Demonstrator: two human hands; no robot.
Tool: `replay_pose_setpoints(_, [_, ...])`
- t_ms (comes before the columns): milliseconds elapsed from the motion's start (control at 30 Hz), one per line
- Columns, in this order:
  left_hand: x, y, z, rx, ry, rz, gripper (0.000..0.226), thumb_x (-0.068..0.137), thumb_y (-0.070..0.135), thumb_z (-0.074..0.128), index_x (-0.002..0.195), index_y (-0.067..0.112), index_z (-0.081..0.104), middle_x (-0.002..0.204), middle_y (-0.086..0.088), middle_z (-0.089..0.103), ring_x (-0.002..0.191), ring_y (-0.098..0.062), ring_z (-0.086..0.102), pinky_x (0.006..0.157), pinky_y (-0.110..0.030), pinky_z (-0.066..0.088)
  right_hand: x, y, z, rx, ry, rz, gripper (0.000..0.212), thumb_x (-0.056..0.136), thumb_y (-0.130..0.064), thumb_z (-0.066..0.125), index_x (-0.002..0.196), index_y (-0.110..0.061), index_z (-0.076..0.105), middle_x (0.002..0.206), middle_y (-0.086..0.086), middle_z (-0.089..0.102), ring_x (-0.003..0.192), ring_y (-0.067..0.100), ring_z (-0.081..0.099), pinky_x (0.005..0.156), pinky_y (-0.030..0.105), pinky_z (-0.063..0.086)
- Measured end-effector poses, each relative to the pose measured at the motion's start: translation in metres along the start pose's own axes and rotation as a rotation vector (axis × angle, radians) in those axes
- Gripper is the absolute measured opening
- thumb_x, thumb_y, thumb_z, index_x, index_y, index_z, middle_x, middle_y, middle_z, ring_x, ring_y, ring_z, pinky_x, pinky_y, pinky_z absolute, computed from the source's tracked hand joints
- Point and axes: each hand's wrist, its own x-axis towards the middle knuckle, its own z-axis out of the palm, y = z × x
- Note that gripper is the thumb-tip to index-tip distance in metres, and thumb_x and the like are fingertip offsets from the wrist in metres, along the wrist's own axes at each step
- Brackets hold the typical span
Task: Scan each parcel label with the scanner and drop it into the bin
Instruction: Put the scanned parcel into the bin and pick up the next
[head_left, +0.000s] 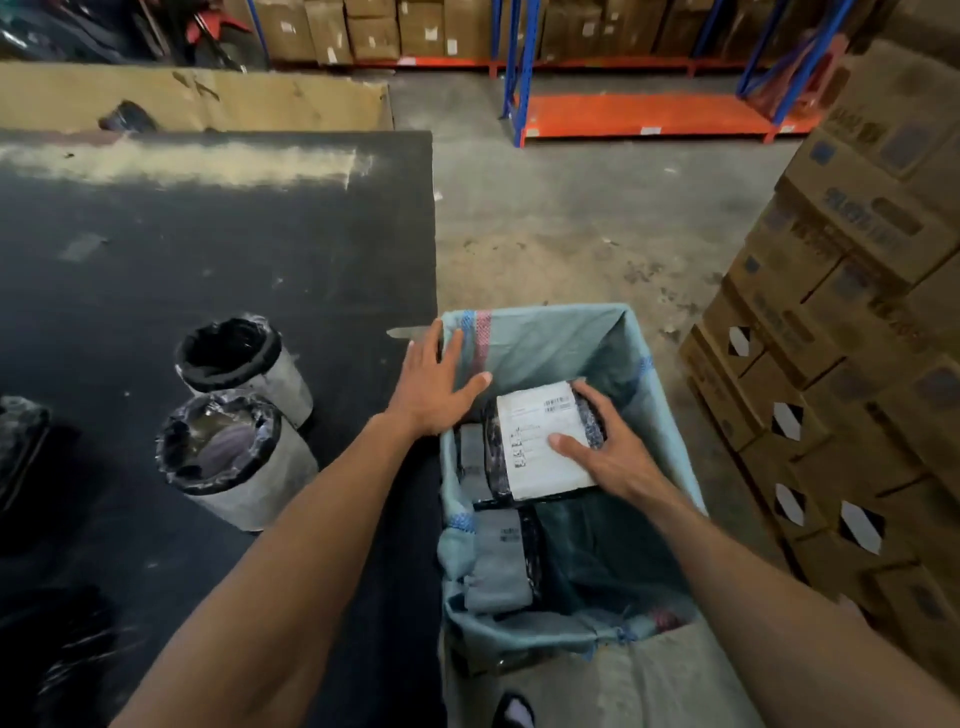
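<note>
- A parcel (543, 441) wrapped in black plastic, its white label (540, 436) facing up, sits inside the sack-lined bin (545, 332) on top of other parcels (501, 561)
- The right hand (608, 447) holds it from the right, thumb on the label, fingers curled over the far edge
- It looks light and fairly stiff; the plastic film is probably slick, so gripping across the short sides seems the surer hold
- The left hand (436, 384) lies flat and spread on the bin's left rim, holding nothing
- The soft lining sags inward; the bin's far half offers open room
- A black table (208, 249) adjoins the bin on the left, carrying two wrapped rolls (234, 415)
- Stacked cartons (841, 364) crowd the right; no scanner is in sight
</note>
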Motion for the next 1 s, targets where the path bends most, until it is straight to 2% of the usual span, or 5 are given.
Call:
replay_pose_setpoints(267, [0.008, -0.011, 0.011, 0.045, 0.053, 0.014, 0.082, 0.099, 0.055, 0.024, 0.160, 0.011, -0.009, 0.167, -0.007, -0.015, 0.153, -0.012, -0.013, 0.125, -0.039, -0.008, 0.059, 0.054, 0.057, 0.040, -0.094, 0.143, 0.086, 0.078, -0.050, 0.089, 0.149, -0.055, 0.042, 0.139, -0.014, 0.063, 0.132, 0.015, 0.059, 0.118, 0.040, 0.044])
replay_pose_setpoints(533, [0.010, -0.015, 0.014, 0.065, 0.068, 0.041, 0.077, 0.103, 0.048, 0.027, 0.160, 0.009, -0.007, 0.168, -0.006, -0.013, 0.154, -0.011, -0.012, 0.125, -0.037, -0.007, 0.106, 0.079, 0.105, 0.086, -0.131, 0.231, 0.095, 0.071, -0.066, 0.089, 0.148, -0.066, 0.033, 0.146, -0.002, 0.057, 0.137, 0.020, 0.054, 0.119, 0.041, 0.042])
replay_pose_setpoints(600, [0.010, -0.015, 0.015, 0.069, 0.069, 0.037, 0.077, 0.103, 0.047, 0.029, 0.160, 0.009, -0.007, 0.168, -0.007, -0.013, 0.154, -0.012, -0.012, 0.125, -0.037, -0.008, 0.114, 0.095, 0.114, 0.063, -0.132, 0.263, 0.100, 0.065, -0.080, 0.083, 0.146, -0.074, 0.025, 0.154, 0.002, 0.051, 0.144, 0.025, 0.048, 0.122, 0.049, 0.039])
replay_pose_setpoints(800, [0.012, -0.015, 0.017, 0.076, 0.060, 0.028, 0.079, 0.101, 0.049, 0.026, 0.160, 0.009, -0.006, 0.168, -0.007, -0.013, 0.154, -0.011, -0.012, 0.125, -0.038, -0.007, 0.115, 0.092, 0.114, -0.224, -0.247, 0.259, 0.095, 0.096, -0.063, 0.063, 0.166, -0.052, -0.001, 0.166, 0.021, 0.020, 0.152, 0.045, 0.025, 0.124, 0.050, 0.025])
replay_pose_setpoints(1000, [0.011, -0.014, 0.016, 0.083, 0.053, 0.028, 0.078, 0.101, 0.049, 0.024, 0.160, 0.009, -0.007, 0.168, -0.007, -0.014, 0.154, -0.011, -0.013, 0.125, -0.038, -0.007, 0.123, 0.095, 0.117, -0.766, -0.259, 0.042, 0.080, 0.106, -0.067, 0.031, 0.169, -0.036, -0.008, 0.172, 0.016, -0.029, 0.160, 0.036, -0.022, 0.131, 0.053, -0.006])
